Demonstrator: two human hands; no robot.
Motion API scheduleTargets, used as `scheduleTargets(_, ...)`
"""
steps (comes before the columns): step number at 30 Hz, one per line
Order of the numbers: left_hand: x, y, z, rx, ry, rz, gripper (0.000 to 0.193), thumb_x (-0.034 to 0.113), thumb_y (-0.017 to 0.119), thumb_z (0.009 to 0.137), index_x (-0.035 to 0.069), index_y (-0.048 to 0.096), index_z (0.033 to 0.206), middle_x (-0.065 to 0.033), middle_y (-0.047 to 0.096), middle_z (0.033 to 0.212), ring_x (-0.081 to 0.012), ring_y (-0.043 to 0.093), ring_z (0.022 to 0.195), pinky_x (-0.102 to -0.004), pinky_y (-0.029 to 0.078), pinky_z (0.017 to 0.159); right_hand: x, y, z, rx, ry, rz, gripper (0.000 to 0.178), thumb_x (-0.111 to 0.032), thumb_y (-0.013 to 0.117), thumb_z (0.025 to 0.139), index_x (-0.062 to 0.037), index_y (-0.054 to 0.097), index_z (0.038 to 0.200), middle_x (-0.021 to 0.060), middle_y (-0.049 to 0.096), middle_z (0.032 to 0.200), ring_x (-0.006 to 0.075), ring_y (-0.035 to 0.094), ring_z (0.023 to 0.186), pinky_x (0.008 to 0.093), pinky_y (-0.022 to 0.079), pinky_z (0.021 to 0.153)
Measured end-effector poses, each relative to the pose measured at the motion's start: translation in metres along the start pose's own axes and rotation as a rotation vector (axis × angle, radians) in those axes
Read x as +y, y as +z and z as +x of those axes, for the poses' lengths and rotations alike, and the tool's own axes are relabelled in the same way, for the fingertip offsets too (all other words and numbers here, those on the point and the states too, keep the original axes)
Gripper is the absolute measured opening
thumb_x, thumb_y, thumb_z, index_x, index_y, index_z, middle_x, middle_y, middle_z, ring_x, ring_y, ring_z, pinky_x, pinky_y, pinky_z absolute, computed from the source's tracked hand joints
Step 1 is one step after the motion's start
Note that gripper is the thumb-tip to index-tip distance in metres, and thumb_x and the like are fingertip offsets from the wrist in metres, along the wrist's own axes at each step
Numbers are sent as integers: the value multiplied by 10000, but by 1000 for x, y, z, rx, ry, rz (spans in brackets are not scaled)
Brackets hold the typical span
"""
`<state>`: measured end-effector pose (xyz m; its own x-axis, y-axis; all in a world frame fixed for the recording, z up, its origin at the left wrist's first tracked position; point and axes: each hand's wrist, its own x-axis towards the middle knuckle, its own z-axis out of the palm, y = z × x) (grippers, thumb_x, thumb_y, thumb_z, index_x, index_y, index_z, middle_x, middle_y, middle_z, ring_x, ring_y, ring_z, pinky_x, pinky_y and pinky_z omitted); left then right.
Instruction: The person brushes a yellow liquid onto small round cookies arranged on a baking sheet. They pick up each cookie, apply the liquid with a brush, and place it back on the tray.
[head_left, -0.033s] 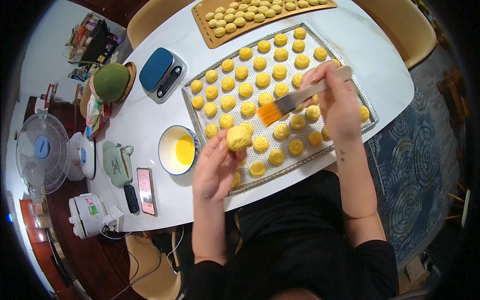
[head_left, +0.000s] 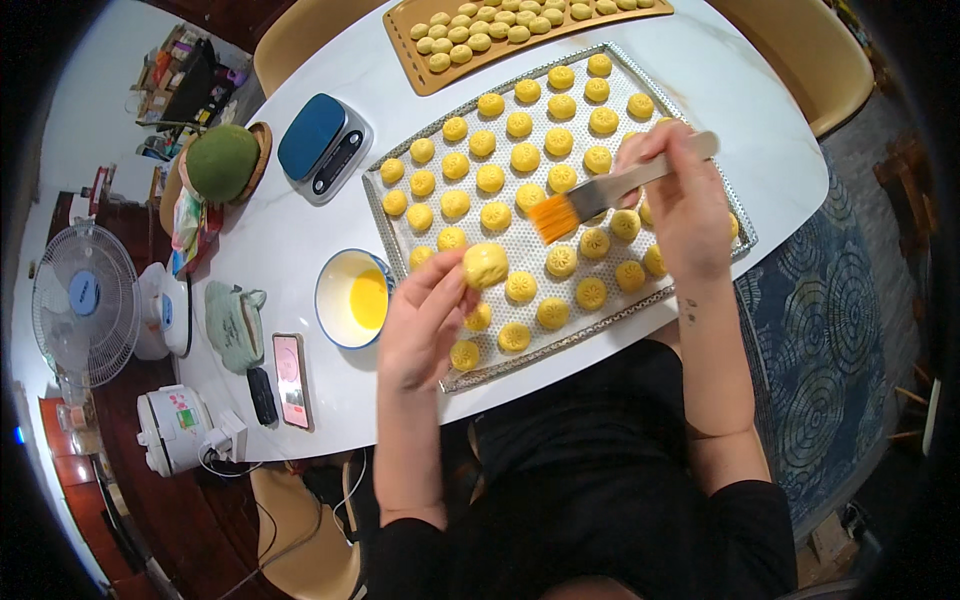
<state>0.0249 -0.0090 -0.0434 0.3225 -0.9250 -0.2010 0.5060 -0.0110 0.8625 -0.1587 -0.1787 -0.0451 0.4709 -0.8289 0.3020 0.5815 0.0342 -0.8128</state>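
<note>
Between the fingertips of my left hand [head_left: 425, 320] is a round yellow pastry [head_left: 485, 265], glossy on top and raised above the near left part of the tray. My right hand [head_left: 688, 210] grips a pastry brush [head_left: 587, 200] by its pale handle. The brush's orange bristles point down and left, a short gap up and right of the held pastry. Beneath both hands lies a metal tray [head_left: 555, 344] with a perforated surface and rows of small yellow pastries, several with a stamped flower pattern. My right hand and the brush hide some of them.
Left of the tray stands a white bowl [head_left: 336, 306] with yellow liquid [head_left: 368, 299]. A brown tray [head_left: 420, 74] of dough balls lies at the far edge. Further left are a kitchen scale [head_left: 312, 138], a phone [head_left: 292, 382], a green cloth pouch [head_left: 233, 325] and a fan [head_left: 85, 292].
My left hand has tilted the pastry and brought it slightly up and right. The brush has shifted right and a little up in my right hand.
</note>
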Motion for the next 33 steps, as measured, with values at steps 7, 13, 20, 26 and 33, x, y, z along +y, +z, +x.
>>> scheduleTargets(7, 26, 28, 52, -198, -74, 1241, 267, 246, 615, 805, 17, 657, 936, -68, 636, 778, -119, 575, 711, -245, 443, 641, -22, -28, -10, 136, -88, -13, 317, -269, 335, 961, -32, 497, 827, 97, 529, 737, 154, 499, 678, 277, 423, 658)
scheduleTargets(13, 12, 29, 77, -259, -111, 1371, 268, 251, 621, 801, 15, 658, 924, -30, 613, 682, -69, 539, 610, -213, 416, 563, -28, -43, -18, 162, -74, -44, 316, -272, 329, 962, -36, 497, 836, 107, 534, 758, 149, 493, 673, 265, 421, 650)
scheduleTargets(20, 10, 36, 76, -71, 64, 1632, 245, 269, 597, 800, 60, 656, 914, -97, 657, 716, -163, 625, 642, -288, 457, 586, -30, -48, -21, 171, -74, -35, 323, -284, 335, 960, -33, 501, 841, 105, 540, 767, 138, 496, 674, 261, 425, 646)
scheduleTargets(26, 11, 37, 72, -10, 131, 1697, 239, 280, 597, 795, 62, 649, 878, -123, 650, 717, -245, 625, 650, -340, 467, 602, -28, -47, -19, 173, -75, -40, 324, -283, 338, 960, -32, 502, 840, 106, 542, 768, 140, 490, 671, 264, 411, 650)
scheduleTargets(33, 1, 44, 47, -278, 530, 1660, 209, 206, 656, 740, 75, 614, 897, -106, 556, 778, -268, 540, 792, -367, 426, 703, -27, -43, -17, 217, -48, -22, 320, -279, 350, 955, -30, 506, 827, 101, 546, 753, 142, 488, 668, 268, 407, 652)
